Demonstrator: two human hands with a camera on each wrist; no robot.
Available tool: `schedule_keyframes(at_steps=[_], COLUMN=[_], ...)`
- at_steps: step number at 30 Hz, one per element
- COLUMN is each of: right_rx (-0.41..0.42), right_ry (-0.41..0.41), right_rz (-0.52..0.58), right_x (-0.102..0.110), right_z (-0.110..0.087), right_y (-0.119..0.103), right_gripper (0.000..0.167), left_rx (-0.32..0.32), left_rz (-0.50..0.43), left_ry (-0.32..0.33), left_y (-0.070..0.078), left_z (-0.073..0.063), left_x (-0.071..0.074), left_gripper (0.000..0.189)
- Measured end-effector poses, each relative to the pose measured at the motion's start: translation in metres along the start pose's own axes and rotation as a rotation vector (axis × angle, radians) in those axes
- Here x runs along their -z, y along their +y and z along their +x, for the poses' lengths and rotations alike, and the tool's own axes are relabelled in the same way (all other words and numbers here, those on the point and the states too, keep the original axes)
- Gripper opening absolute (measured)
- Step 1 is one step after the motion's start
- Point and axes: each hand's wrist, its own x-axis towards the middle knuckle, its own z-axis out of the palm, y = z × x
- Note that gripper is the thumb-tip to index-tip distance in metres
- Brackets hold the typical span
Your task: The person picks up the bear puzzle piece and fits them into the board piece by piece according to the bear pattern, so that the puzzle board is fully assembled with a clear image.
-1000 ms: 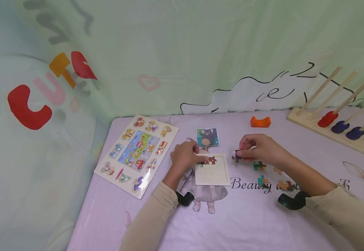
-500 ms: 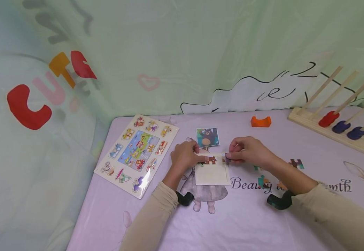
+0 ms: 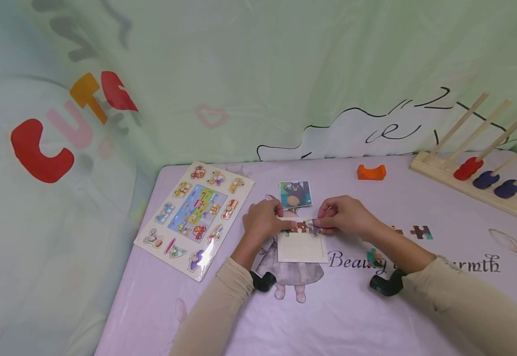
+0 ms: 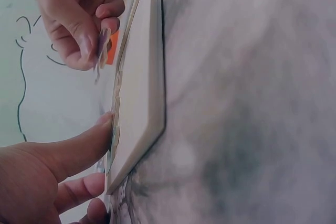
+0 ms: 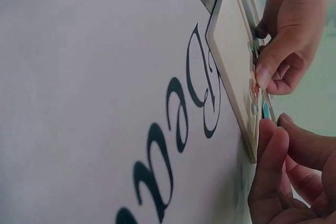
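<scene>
A pale wooden puzzle tray (image 3: 303, 249) lies on the table with brown bear-head pieces (image 3: 301, 227) along its far edge. My left hand (image 3: 262, 221) holds the tray's far left corner, thumb on top over the pieces and other fingers by the edge. My right hand (image 3: 345, 215) pinches a purple and white jigsaw piece (image 3: 316, 230) between thumb and fingertips over the tray's far right corner. In the left wrist view that jigsaw piece (image 4: 102, 51) stands tilted near the tray's rim. Just behind the tray lies a bear picture card (image 3: 295, 194).
Several loose jigsaw pieces (image 3: 421, 232) lie to the right, some hidden behind my right forearm. A vehicle peg puzzle (image 3: 196, 220) lies at the left. Farther back are an orange block (image 3: 371, 172) and a wooden peg rack (image 3: 476, 185) with coloured beads.
My right hand has moved left, bringing the jigsaw piece from beside the tray to over its far right corner. The left hand has stayed in place.
</scene>
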Motion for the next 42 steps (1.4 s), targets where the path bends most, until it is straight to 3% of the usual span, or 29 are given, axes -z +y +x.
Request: schedule_keyframes(at_steps=[22,42], right_rx=[-0.033,-0.036], right_ry=[-0.005,0.038], right_rz=[0.014,-0.061], right_x=[-0.0072,-0.0096], right_z=[0.0056,0.007], right_y=[-0.0008,-0.0037], right_gripper=[0.024,0.023], left_rx=[-0.001,0.01], left_rz=[0.003,0.01], left_ry=[-0.004,-0.012], left_y=[0.0009,0.0026], left_z=[-0.0004,0.0006], left_x=[0.0002,0.0009], left_gripper=[0.042,0.042])
